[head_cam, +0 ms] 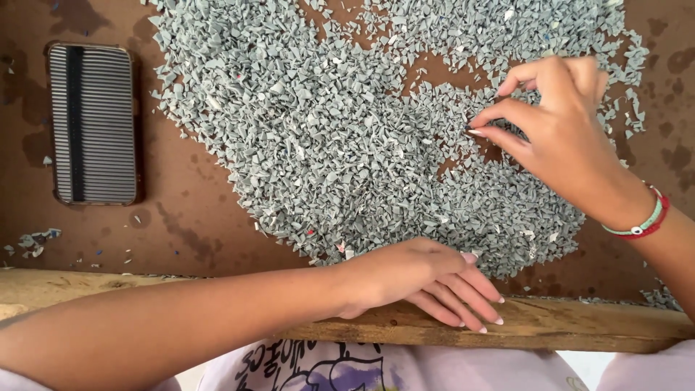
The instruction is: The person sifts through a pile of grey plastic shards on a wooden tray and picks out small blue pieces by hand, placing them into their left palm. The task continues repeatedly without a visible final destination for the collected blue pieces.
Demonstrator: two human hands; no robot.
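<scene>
A wide heap of small grey plastic chips (333,137) covers the brown board (188,210). My right hand (557,130) reaches into the heap from the right, its thumb and forefinger pinched together at the chips near the pile's right side; whether a chip sits between them is too small to tell. It wears a green and a red bracelet at the wrist. My left hand (420,279) lies palm down on the wooden front edge (565,326), fingers relaxed and apart, holding nothing, just below the heap's lower border.
A phone in a striped case (93,123) lies face down at the left of the board. A few stray chips (32,242) sit near the lower left corner, and more at the far right edge (662,297).
</scene>
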